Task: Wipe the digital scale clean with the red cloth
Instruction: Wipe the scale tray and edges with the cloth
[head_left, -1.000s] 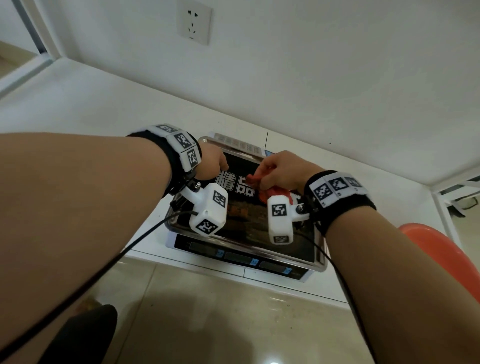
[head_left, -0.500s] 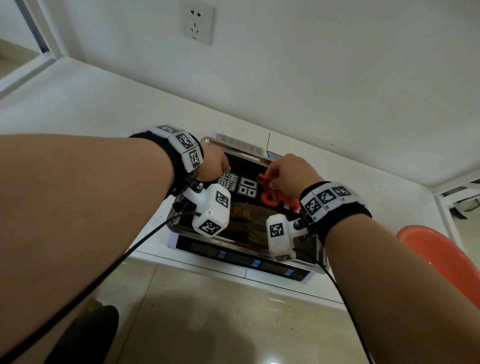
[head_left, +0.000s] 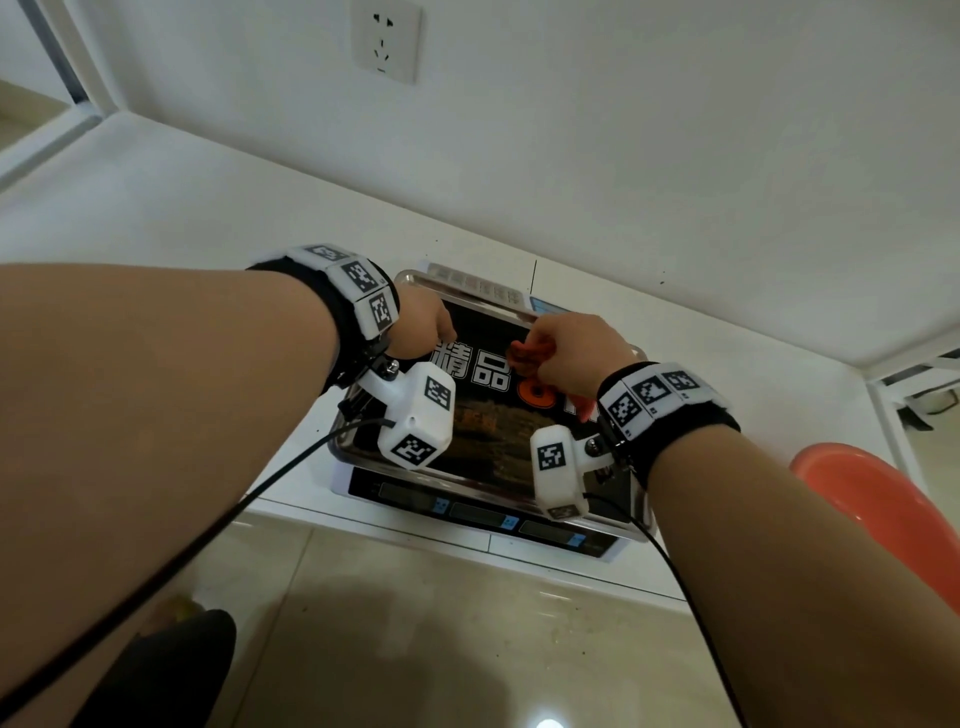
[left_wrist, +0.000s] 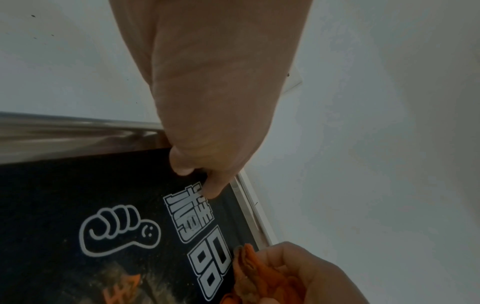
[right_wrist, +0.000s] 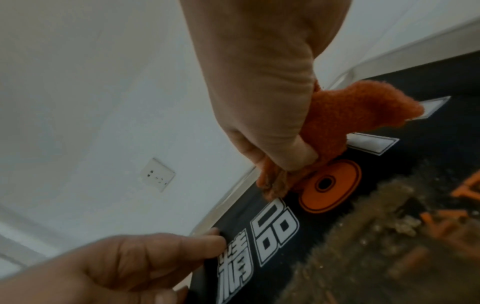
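Observation:
The digital scale (head_left: 483, 512) sits on a white counter, display strip toward me. Its steel tray (head_left: 467, 283) carries a black printed surface (left_wrist: 64, 195) with white characters and an orange disc (right_wrist: 330, 185). My right hand (head_left: 571, 353) grips the bunched red cloth (right_wrist: 350, 115) and holds it down on the far middle of that surface, beside the disc. My left hand (head_left: 426, 327) presses its fingertips (left_wrist: 213, 191) on the black surface at the far left corner. The cloth (left_wrist: 249, 265) and right hand (left_wrist: 311, 273) show low in the left wrist view.
An orange plastic basin (head_left: 872, 499) stands on the right, below the counter. A wall socket (head_left: 384, 39) is above the scale. The counter's front edge (head_left: 467, 551) runs just before the scale, with tiled floor below. Black cables (head_left: 234, 519) hang from both wrists.
My right hand has rubbed the cloth a short way across the far part of the black surface. My left hand has kept its place at the corner.

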